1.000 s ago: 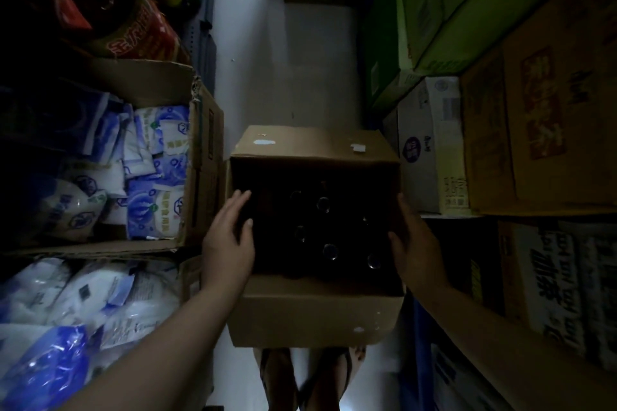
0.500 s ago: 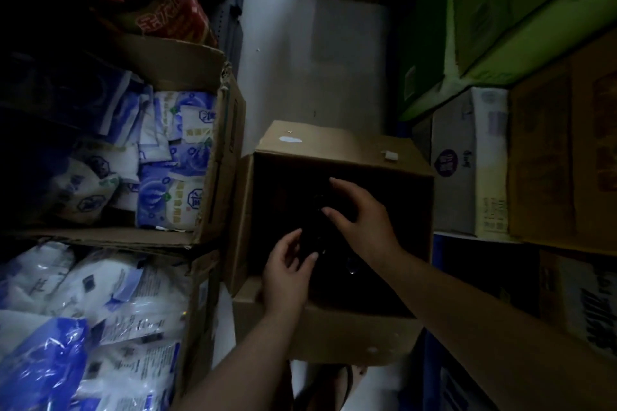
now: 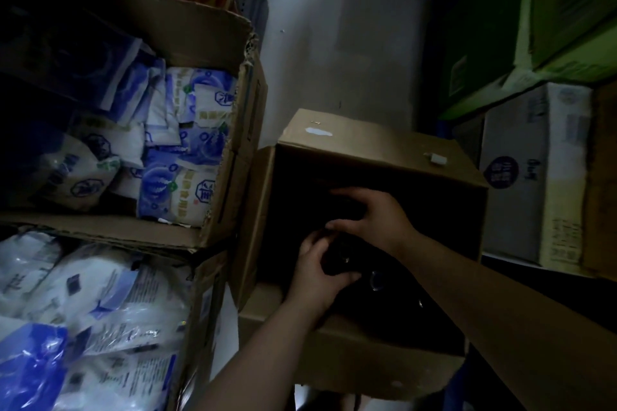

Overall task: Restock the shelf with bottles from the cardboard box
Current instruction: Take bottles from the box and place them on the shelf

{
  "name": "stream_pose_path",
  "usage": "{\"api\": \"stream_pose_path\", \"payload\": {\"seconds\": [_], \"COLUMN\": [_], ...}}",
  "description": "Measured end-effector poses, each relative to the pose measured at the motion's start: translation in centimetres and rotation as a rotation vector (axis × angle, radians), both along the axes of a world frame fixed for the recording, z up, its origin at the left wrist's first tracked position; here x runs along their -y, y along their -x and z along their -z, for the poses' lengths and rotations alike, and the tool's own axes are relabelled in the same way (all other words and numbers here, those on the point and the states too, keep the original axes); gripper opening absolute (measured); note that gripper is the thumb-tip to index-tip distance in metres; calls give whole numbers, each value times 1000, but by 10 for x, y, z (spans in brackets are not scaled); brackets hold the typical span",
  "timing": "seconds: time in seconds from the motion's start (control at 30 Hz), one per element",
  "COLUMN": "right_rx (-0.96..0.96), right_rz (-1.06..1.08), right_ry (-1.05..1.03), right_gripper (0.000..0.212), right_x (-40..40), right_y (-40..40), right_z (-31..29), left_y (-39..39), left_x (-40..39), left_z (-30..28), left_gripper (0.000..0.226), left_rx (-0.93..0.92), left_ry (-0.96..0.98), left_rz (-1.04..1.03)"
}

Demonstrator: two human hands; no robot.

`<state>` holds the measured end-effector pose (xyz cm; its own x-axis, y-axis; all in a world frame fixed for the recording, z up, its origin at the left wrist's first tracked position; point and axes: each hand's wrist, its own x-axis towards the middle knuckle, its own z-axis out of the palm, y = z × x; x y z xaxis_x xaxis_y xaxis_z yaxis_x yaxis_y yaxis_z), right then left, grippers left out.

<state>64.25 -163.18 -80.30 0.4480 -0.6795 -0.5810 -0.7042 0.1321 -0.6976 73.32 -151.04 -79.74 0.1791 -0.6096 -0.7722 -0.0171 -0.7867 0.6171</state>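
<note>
Plain brown cardboard box (image 3: 367, 157), white smear on far flap, interior near black. Dark bottles (image 3: 377, 280) inside. Blue-and-white printed packets (image 3: 187, 173) in brown carton (image 3: 233, 130) at left. Green cartons (image 3: 534, 27) at right; white carton (image 3: 534, 177) bearing dark round logo.

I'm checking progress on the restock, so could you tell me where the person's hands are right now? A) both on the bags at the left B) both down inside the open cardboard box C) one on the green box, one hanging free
B: the left hand and right hand both reach into the dark inside of the open cardboard box.
</note>
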Motion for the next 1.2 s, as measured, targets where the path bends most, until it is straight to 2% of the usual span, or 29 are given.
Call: {"api": "stream_pose_path", "payload": {"seconds": [0.13,0.27,0.33,0.5,0.63,0.7,0.87,1.03,1.2], "right_rx": [-5,-27,-29,-27,9,55,169,240,282], "right_rz": [-14,-55,-15,-69,-141,-102,26,58,167], "right_ry": [-13,79,72,171,189,177,201,299,306], "right_gripper": [45,40,37,36,35,34,36,38,35], "right_x": [0,0,-1,-1,2,1,-3,-7,-12], "right_y": [4,3,3,3,4,8,15,18,16], "right_z": [9,12,12,8,-8,-21,-59,-110,-179], "left_y": [5,7,8,5,-8,-14,-34,-46,-49], "left_x": [3,6,6,2,-5,-11,-16,-21,-10], "left_z": [7,16,17,9,1,-8,-48,-98,-161], "left_gripper": [57,46,45,41,42,44,39,39,42], "left_rx": [31,37,46,56,49,41,46,70,167], "left_ry": [16,45,53,37,39,61,146,221,315], "left_rz": [-5,-53,-50,-84,-79,-84,-73,-108,-104]}}
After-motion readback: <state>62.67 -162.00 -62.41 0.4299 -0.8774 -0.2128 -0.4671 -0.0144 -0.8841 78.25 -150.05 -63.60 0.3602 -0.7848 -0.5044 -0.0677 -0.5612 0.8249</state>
